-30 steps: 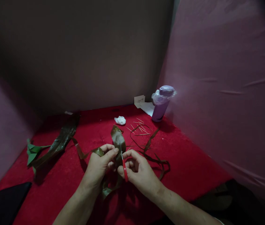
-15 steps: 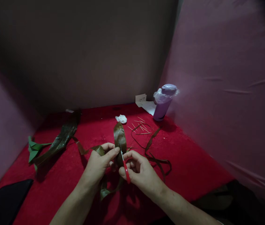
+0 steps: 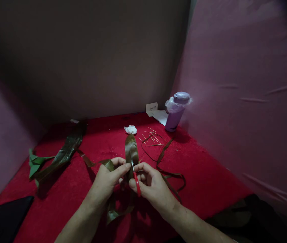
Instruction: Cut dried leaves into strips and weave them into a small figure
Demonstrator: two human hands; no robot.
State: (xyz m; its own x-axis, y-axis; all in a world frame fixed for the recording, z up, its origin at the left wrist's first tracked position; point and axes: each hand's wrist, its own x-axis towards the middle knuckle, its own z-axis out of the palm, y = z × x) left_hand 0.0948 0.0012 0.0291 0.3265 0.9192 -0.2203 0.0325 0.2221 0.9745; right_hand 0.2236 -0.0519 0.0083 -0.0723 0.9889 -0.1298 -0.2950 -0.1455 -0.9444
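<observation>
Between thumb and fingers, my left hand [image 3: 110, 177] pinches a long dark-green leaf strip [image 3: 131, 146]. Its rounded end stands up above my fingers, and more of the strip loops below and out to the left. My right hand [image 3: 149, 184] is closed on small scissors [image 3: 136, 184] with red handles. Their metal blades point up and lie against the leaf, close to my left thumb. Whether the blades are apart I cannot make out. Both hands are held close together above the red cloth [image 3: 87, 199].
Wide dark leaves [image 3: 67, 152] and a green folded leaf piece [image 3: 35, 163] lie left. Thin leaf strips [image 3: 162, 157] and toothpicks [image 3: 153, 139] lie right of centre. Behind are crumpled white tissue [image 3: 130, 129], papers [image 3: 160, 116] and a purple bottle [image 3: 175, 116]. A black flat object [image 3: 6, 216] lies front left.
The leaf's upright end has tilted slightly to the right and turned more toward me. Both hands keep their grip in nearly the same place. The view has shifted a little.
</observation>
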